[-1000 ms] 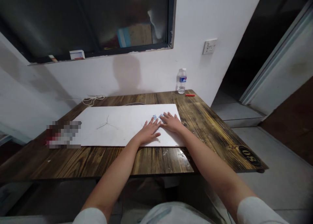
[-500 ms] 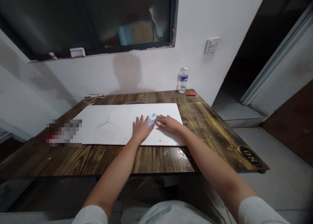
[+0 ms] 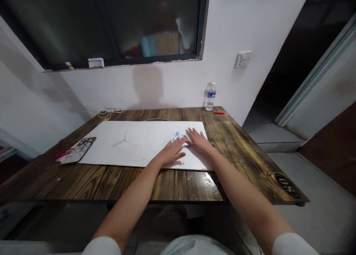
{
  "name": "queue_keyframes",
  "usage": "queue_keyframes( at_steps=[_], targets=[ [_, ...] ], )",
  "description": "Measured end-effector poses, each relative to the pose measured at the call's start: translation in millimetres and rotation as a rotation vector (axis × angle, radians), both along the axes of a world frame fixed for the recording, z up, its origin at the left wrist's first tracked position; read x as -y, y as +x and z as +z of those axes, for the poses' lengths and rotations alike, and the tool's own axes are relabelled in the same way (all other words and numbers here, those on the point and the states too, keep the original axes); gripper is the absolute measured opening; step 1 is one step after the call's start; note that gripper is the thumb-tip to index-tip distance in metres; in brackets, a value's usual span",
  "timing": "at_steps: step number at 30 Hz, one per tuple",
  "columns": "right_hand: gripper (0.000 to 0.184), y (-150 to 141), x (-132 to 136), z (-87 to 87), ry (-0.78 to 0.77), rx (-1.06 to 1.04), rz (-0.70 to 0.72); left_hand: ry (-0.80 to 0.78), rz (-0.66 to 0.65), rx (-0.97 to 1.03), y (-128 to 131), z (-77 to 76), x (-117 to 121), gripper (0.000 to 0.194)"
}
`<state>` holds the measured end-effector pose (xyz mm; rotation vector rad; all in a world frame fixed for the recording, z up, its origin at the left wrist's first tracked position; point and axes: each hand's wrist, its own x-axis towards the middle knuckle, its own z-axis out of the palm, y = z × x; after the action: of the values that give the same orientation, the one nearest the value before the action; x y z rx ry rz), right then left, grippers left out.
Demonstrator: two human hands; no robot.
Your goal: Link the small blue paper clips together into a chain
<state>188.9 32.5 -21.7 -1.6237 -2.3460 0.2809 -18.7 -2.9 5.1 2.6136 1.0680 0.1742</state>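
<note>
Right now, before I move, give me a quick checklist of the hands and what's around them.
1. Left hand and right hand resting on the white rectangular sheet, holding nothing visible: ok.
2. Blue drawn marks clear of both hands: not ok, the hands lie partly over them.
3. Sheet lying flat on the dark wooden table: ok.
4. Patterned phone apart from the sheet's left edge: cannot tell.
5. Clear plastic water bottle upright near the table's far edge, away from the hands: ok.

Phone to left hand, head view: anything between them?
In the head view, the white sheet spans the stretch between the phone and the left hand, with a faint three-armed line drawn on it.
</note>
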Motion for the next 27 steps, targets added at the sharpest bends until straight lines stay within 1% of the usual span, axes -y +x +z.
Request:
queue_keyframes(
  at_steps=[2, 3, 5, 6, 7, 9, 10, 11, 12, 13, 14, 16, 18, 19, 22, 23, 25, 27],
  targets=[
    [0.055, 5, -2, -2.0, -0.03, 0.041, -0.07, -0.066, -0.129, -0.017, -1, 5.0, 3, 0.063],
    [0.055, 6, -3, -2.7, -0.032, 0.054, -0.116, -0.094, -0.173, -0.029, -1, 7.2, 4, 0.058],
    [0.056, 8, -4, -3.3, -0.01, 0.047, -0.195, -0.144, -0.224, -0.034, -2, 10.9, 5, 0.051],
    [0.057, 9, -5, -3.2, 0.005, 0.031, -0.201, -0.167, -0.243, -0.02, -2, 12.2, 6, 0.048],
    [0.058, 9, -5, -3.1, 0.012, 0.017, -0.169, -0.189, -0.266, 0.0, -2, 13.2, 7, 0.045],
    [0.055, 7, -5, -2.8, -0.002, 0.014, -0.013, -0.215, -0.331, 0.043, 0, 13.6, 8, 0.041],
    [0.053, 7, -5, -2.9, -0.013, 0.026, 0.066, -0.205, -0.357, 0.064, 1, 13.1, 9, 0.04],
    [0.051, 6, -4, -3.2, -0.02, 0.042, 0.112, -0.174, -0.367, 0.087, 3, 12.1, 9, 0.039],
    [0.05, 5, -4, -3.6, -0.019, 0.056, 0.116, -0.13, -0.354, 0.106, 4, 10.7, 9, 0.039],
    [0.049, 5, -4, -4.0, -0.009, 0.064, 0.086, -0.073, -0.312, 0.12, 5, 8.9, 8, 0.04],
    [0.049, 5, -3, -4.1, 0.005, 0.064, 0.036, -0.012, -0.238, 0.123, 5, 6.9, 6, 0.041],
    [0.051, 6, -3, -3.6, 0.031, 0.052, -0.043, 0.093, -0.019, 0.089, 4, 2.3, 1, 0.045],
    [0.053, 6, -2, -2.1, 0.035, 0.037, -0.032, 0.148, 0.211, 0.024, 0, -2.4, -5, 0.049],
    [0.054, 5, -1, -1.1, 0.031, 0.034, 0.009, 0.15, 0.29, -0.014, -3, -4.6, -7, 0.052],
    [0.055, 2, 1, 0.6, -0.006, 0.048, 0.182, 0.16, 0.439, -0.084, -10, -10.1, -12, 0.057],
    [0.056, 1, 1, 0.7, -0.023, 0.054, 0.215, 0.174, 0.49, -0.096, -11, -11.3, -12, 0.06],
    [0.057, 0, 1, 0.3, -0.031, 0.062, 0.197, 0.199, 0.594, -0.114, -12, -12.6, -13, 0.069],
    [0.059, 1, 0, -0.2, 0.004, 0.056, 0.112, 0.207, 0.64, -0.131, -12, -12.6, -13, 0.075]
  ],
)
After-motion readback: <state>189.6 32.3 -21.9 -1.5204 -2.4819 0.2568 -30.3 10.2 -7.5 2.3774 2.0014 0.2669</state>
